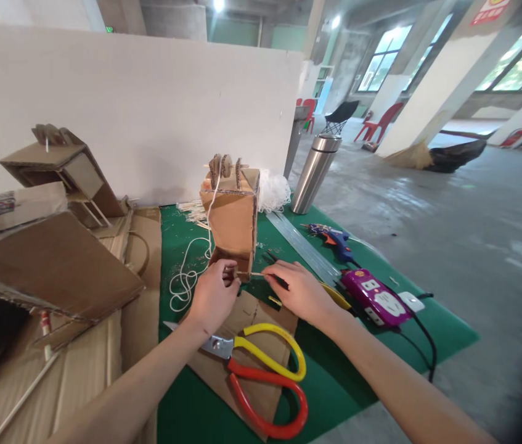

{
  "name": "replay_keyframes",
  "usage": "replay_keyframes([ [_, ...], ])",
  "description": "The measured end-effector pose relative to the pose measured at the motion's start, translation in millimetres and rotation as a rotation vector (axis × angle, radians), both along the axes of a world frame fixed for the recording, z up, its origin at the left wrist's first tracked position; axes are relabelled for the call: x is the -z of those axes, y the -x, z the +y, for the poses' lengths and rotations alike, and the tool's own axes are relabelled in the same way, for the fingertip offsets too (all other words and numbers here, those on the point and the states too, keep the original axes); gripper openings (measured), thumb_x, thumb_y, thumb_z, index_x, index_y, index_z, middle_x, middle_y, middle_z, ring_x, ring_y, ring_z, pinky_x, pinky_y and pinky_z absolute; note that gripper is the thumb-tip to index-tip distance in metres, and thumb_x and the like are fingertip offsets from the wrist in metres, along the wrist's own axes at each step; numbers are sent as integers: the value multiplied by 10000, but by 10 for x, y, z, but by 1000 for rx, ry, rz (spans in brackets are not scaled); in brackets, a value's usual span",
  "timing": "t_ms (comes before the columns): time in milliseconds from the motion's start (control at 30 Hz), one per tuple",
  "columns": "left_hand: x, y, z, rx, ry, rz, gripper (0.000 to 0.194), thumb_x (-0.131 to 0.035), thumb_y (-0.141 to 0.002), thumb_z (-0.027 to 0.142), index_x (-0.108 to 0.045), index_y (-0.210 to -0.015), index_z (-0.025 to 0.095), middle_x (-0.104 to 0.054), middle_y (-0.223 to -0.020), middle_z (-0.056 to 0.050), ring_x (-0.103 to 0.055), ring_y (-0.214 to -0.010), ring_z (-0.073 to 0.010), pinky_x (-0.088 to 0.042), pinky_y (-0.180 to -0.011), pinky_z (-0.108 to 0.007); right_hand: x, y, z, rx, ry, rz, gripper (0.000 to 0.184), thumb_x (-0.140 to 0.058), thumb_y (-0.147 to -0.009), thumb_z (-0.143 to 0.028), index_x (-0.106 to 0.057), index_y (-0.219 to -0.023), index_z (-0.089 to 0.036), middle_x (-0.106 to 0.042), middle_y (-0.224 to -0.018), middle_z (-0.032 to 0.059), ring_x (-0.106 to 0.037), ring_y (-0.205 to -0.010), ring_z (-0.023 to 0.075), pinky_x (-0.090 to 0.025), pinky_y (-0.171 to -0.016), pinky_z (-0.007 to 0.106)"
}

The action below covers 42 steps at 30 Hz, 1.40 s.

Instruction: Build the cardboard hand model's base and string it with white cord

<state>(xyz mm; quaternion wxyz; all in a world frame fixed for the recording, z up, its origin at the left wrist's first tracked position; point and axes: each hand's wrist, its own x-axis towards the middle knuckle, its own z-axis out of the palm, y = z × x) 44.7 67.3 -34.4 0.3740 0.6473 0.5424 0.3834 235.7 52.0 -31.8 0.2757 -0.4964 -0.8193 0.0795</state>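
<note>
A thin wooden stick [255, 274] runs level between my two hands, in front of the base of a cardboard model [233, 217]. My right hand [298, 290] pinches the stick's right end. At its left end, my left hand [218, 288] is closed around a small brown piece [235, 271], perhaps cardboard, partly hidden by the fingers. Cardboard discs sit on top of the model, and a white string [214, 200] hangs down its front and coils on the green mat. Below my hands, scissors [224, 346] with yellow and red handles lie across a cardboard sheet [267, 394].
To the left stand larger cardboard structures [48, 259]. A steel flask [317, 172], a glue gun [334, 240], clear glue sticks [304, 246] and a purple power strip [374, 297] with a black cable occupy the right side. Behind the model are white string [273, 190] and a white panel [140, 111].
</note>
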Motion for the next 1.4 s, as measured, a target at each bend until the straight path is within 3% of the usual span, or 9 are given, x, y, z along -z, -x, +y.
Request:
replay_keyframes([
  [200, -23, 3, 15, -2, -50, 9, 203, -580, -808, 136, -641, -1000, 161, -700, -943, -73, -679, -822, -162, -554, -769, -293, 54, -10, -4, -11, -1, 9, 197, -458, -910, -159, -645, -886, -214, -648, -823, 38, -605, -767, 173, -446, -709, 285],
  [533, -118, -29, -34, -63, -171, 321, 227, -573, -812, 103, -677, -987, 203, -716, -943, -40, -669, -870, -182, -516, -805, -317, 14, 79, -20, -1, 17, -130, 237, -415, -898, -94, -625, -828, -179, -661, -817, 64, -612, -782, 192, -446, -712, 291],
  [833, -110, -44, -51, -29, -286, 430, 240, -540, -830, 96, -685, -986, 207, -713, -976, -20, -659, -900, -188, -499, -801, -294, 21, 97, -11, 6, 74, -104, 219, -417, -894, -79, -589, -796, -173, -664, -806, 60, -620, -769, 192, -418, -673, 272],
  [1100, -102, -47, -57, -15, -326, 468, 239, -531, -833, 91, -677, -975, 217, -710, -966, -15, -654, -888, -166, -491, -792, -266, 22, 105, 0, 10, 14, -117, 193, -453, -899, -101, -542, -756, -196, -622, -734, 23, -567, -696, 174, -370, -668, 280],
  [1233, -104, -95, -104, 56, -333, 479, 269, -510, -838, 87, -662, -1019, 216, -707, -960, -22, -658, -860, -164, -501, -760, -258, 26, 154, -23, -19, -3, -118, 174, -471, -883, -84, -535, -767, -197, -628, -758, 25, -573, -726, 174, -366, -678, 277],
  [1400, -68, -136, -122, 72, -278, 374, 298, -560, -807, 101, -620, -1076, 217, -700, -1002, -30, -660, -860, -161, -516, -764, -260, 61, 166, -9, 18, 27, -77, 164, -479, -881, -95, -538, -766, -197, -646, -758, 29, -588, -744, 183, -374, -686, 285],
])
